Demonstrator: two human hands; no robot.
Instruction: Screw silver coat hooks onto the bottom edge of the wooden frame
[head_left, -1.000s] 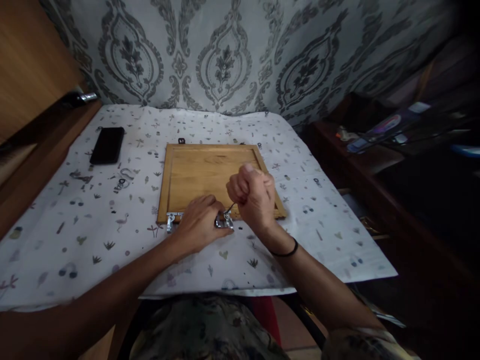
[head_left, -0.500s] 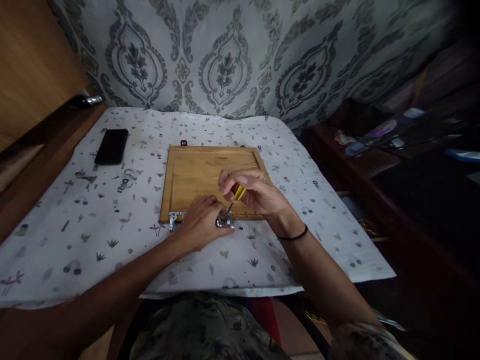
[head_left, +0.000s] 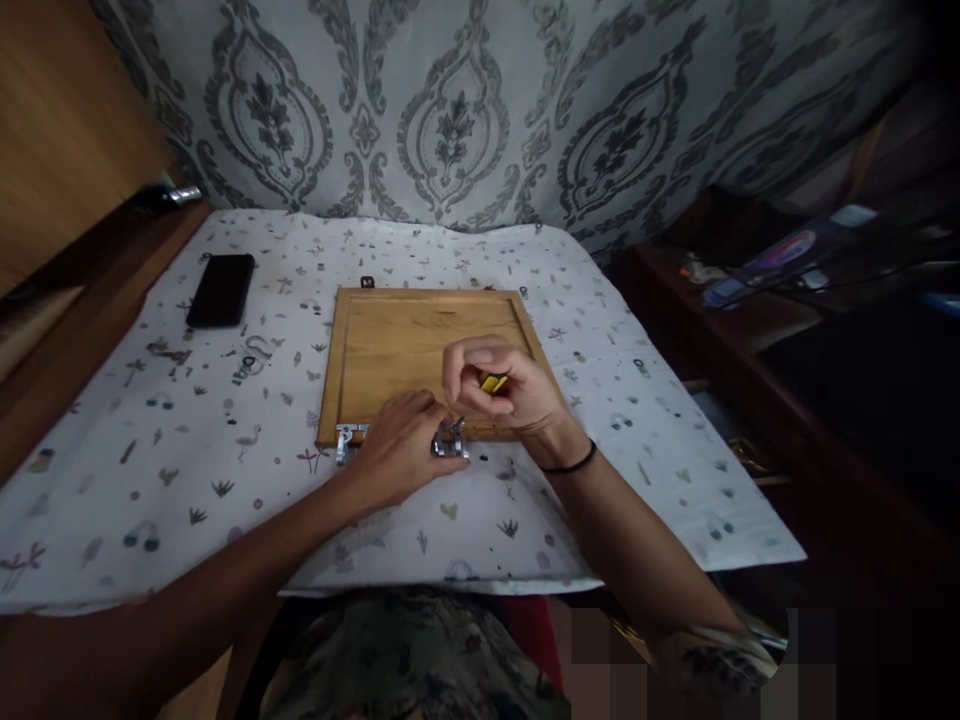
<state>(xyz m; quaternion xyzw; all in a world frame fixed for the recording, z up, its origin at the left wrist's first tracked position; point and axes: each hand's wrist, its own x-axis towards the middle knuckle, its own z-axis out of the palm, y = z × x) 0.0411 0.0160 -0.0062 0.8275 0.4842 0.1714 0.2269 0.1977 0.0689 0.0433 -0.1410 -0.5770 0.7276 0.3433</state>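
A small wooden cabinet door (head_left: pixel 409 345) lies flat on a table covered with a printed white cloth (head_left: pixel 187 440). Two metal hinges sit at its near edge, one at the left corner (head_left: pixel 346 438), one further right (head_left: pixel 451 443). My left hand (head_left: pixel 397 445) rests palm down between them, fingers pressing on the right hinge. My right hand (head_left: pixel 502 390) is closed round a yellow-handled screwdriver (head_left: pixel 491 383), whose tip points down at the right hinge.
A black phone (head_left: pixel 220 289) lies at the back left of the cloth. A wooden panel (head_left: pixel 60 140) rises on the left. Patterned fabric (head_left: pixel 465 110) hangs behind. A dark shelf with clutter (head_left: pixel 765 280) stands on the right.
My right hand has turned from an upright fist to a lower, rolled grip, and the yellow handle now shows. My left hand stays on the hinge.
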